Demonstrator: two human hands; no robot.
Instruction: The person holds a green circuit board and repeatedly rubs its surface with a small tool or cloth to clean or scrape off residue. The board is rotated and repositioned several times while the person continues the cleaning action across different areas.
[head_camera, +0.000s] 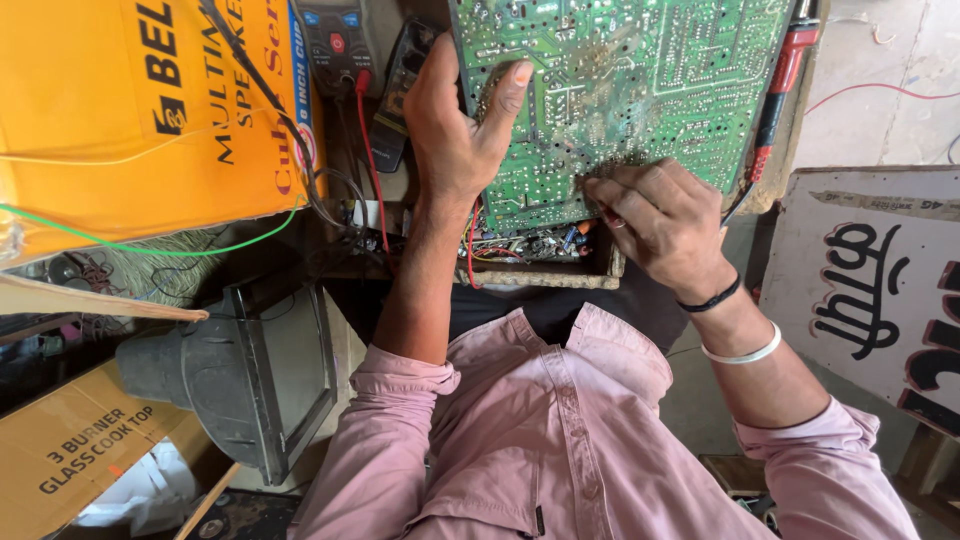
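A large green circuit board lies solder side up in front of me, resting on a shallow box of wired parts. My left hand grips the board's left edge, thumb pressed on its face. My right hand rests on the board's near edge with fingers bent and pinched together against the solder side; whether it holds anything small is hidden. Pink sleeves cover both arms.
A multimeter with a red lead sits left of the board. A red probe lies along the board's right edge. An orange carton, an old picture tube, a cardboard box and a painted sign board surround me.
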